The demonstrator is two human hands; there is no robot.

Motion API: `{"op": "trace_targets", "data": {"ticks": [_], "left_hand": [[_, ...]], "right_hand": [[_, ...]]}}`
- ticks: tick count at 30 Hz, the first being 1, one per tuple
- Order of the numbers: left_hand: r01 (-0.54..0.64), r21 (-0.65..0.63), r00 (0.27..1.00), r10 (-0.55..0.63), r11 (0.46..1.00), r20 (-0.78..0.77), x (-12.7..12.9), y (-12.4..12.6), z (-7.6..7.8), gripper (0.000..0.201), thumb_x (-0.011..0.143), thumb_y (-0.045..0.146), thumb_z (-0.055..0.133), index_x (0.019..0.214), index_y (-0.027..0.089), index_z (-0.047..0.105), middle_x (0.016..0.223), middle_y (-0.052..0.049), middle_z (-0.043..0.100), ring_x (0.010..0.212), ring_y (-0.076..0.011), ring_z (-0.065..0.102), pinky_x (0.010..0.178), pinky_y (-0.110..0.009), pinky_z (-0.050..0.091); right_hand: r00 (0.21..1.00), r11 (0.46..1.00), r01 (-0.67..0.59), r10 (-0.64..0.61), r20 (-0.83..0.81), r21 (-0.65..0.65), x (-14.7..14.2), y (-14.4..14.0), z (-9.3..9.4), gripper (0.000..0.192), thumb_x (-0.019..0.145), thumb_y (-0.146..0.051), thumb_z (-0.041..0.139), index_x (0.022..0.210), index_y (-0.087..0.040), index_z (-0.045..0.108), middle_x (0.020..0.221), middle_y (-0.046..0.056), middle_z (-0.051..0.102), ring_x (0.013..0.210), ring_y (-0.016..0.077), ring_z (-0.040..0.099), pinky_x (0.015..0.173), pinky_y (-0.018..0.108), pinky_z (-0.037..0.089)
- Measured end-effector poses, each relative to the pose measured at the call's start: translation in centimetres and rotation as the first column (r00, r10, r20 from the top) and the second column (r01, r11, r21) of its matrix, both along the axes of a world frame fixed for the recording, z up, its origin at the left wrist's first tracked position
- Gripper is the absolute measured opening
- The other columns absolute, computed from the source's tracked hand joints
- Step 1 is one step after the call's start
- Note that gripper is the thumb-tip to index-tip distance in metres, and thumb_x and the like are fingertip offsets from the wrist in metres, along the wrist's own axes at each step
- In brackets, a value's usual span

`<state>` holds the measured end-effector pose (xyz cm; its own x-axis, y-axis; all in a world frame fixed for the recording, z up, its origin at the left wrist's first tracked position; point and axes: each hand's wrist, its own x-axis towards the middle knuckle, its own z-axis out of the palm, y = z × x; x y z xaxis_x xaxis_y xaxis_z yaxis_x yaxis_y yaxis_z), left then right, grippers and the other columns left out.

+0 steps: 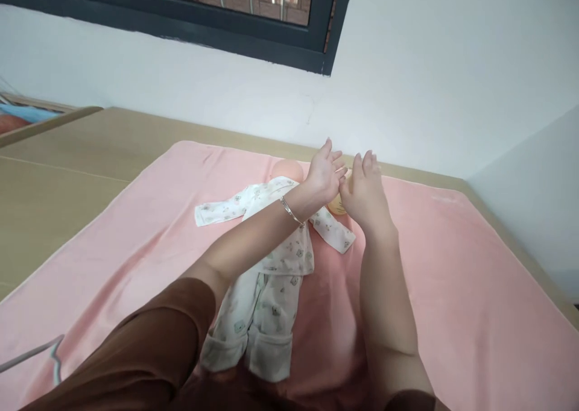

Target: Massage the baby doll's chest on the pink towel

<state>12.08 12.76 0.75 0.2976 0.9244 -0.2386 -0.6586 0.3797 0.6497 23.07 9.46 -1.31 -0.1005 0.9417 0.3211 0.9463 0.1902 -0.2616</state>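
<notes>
In the head view, my left hand (326,173) is raised with its palm turned up and fingers spread, holding nothing. A bracelet circles that wrist. Close beside it, my right hand (365,194) is stretched open with its back toward me. Partly hidden behind the hands is a round yellow item (337,206), its kind unclear. Under my left forearm lies a doll-like figure in a white printed top (289,251) and matching trousers (274,314), sleeves spread out. A rounded peach-coloured head (287,169) shows above the collar.
A pink cloth (434,278) with some creases covers much of the wooden surface (67,164). A thin grey bent cord or rod (31,355) lies at lower left. Beyond the far edge rise a white wall (429,67) and a dark window frame (271,46).
</notes>
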Motion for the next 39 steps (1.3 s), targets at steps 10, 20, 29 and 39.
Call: {"op": "trace_targets", "data": {"ticks": [10,20,29,39], "left_hand": [[0.011,-0.15,0.997,0.001,0.989,0.078,-0.7,0.7,-1.1,0.07,0.107,0.041,0.04,0.163,0.003,0.024,0.152,-0.027,0.053,0.139,-0.0269,0.061,0.11,-0.033,0.055],[0.026,-0.044,0.999,-0.027,0.999,-0.033,-9.6,-2.8,-1.8,0.067,0.098,0.044,0.048,0.155,0.008,0.044,0.142,-0.023,0.063,0.146,-0.032,0.054,0.116,-0.04,0.049],[0.003,0.007,0.999,-0.004,1.0,0.05,-14.1,-6.0,1.3,0.045,0.109,0.036,0.03,0.135,0.008,0.055,0.118,-0.015,0.072,0.129,-0.0276,0.068,0.105,-0.037,0.054],[-0.18,0.111,0.982,0.172,0.977,0.082,-16.4,-7.5,3.4,0.04,0.111,0.029,0.03,0.124,0.015,0.065,0.123,-0.005,0.072,0.129,-0.036,0.066,0.1,-0.041,0.059]], "right_hand": [[0.995,0.999,0.008,-0.004,0.097,-0.043,-0.2,1.1,-1.5,0.065,0.1,-0.03,0.035,0.154,0.007,0.04,0.165,0.028,0.038,0.158,0.0382,0.032,0.132,0.058,0.025],[0.982,0.987,0.092,-0.112,0.155,0.132,-1.2,1.2,-1.9,0.071,0.101,-0.056,0.038,0.138,0.002,0.057,0.144,0.031,0.06,0.139,0.0444,0.052,0.12,0.063,0.038],[0.906,0.922,0.38,-0.386,0.174,0.072,-3.8,2.6,-0.2,0.069,0.103,-0.059,0.028,0.114,-0.003,0.068,0.111,0.032,0.069,0.114,0.0462,0.066,0.096,0.065,0.049],[0.841,0.899,0.422,-0.438,0.318,0.122,-3.7,2.1,0.3,0.042,0.098,-0.041,0.047,0.11,-0.009,0.072,0.108,0.026,0.075,0.098,0.0376,0.071,0.083,0.049,0.05]]}}
